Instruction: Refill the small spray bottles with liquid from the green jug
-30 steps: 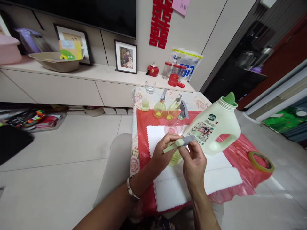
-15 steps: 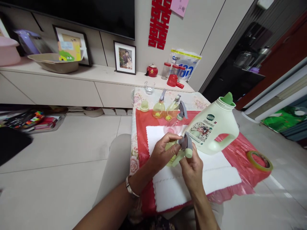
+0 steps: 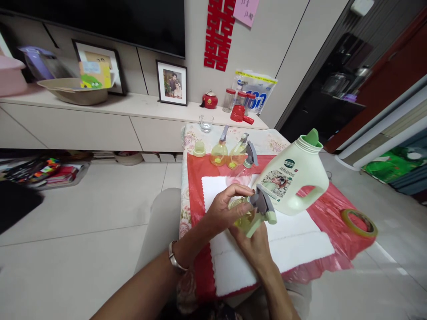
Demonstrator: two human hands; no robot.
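Note:
A small yellow-tinted spray bottle point(image 3: 246, 218) with a grey and pale green trigger head is held tilted above the white cloth point(image 3: 293, 249). My left hand point(image 3: 228, 209) closes round its neck, thumb and fingers just below the head. Underneath, my right hand point(image 3: 254, 246) cups the body; its fingertips are hidden behind the bottle. Just beyond stands a large pale green detergent jug point(image 3: 300, 173) without its cap, a green spout showing in the mouth. Behind my hands is a clear spray bottle point(image 3: 245, 171) with pinkish contents.
Two yellowish spray bottles point(image 3: 219, 153) and a pale green cap point(image 3: 199, 149) stand at the table's far side, near a glass cup point(image 3: 206, 123). A roll of tape point(image 3: 359, 223) lies on the red plastic sheet point(image 3: 333, 209) at right. A cabinet point(image 3: 167, 135) borders the table's far end.
My right hand has shifted from the spray head down and left to beneath the bottle's body. The head has swung slightly rightward, while my left hand keeps its hold at the neck.

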